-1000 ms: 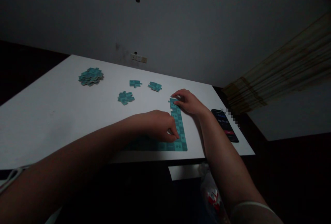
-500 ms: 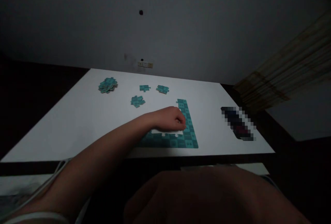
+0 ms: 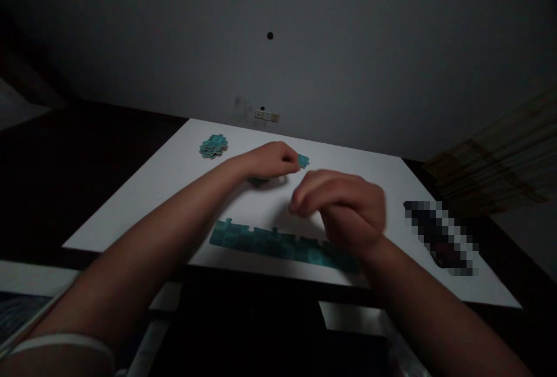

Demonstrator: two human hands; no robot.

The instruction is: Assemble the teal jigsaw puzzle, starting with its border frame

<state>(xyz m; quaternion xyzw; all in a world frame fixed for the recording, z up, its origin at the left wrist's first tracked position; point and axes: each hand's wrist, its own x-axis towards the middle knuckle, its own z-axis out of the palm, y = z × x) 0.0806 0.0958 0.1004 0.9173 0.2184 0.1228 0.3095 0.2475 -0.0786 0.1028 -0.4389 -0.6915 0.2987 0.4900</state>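
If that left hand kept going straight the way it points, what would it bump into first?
Probably the teal jigsaw piece at the fingertips of the left hand, though depth is unclear.

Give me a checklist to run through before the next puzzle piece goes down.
Left hand has hold of the teal jigsaw piece: cannot tell; fingertips reach it, grip hidden.
Right hand free: cannot tell; motion-blurred.
Joined strip of pieces flat on the white table: ok.
Loose stack of pieces apart from the strip: ok.
Pixelated phone apart from the strip: ok.
Print on the teal jigsaw piece readable: not ok; too dim and small.
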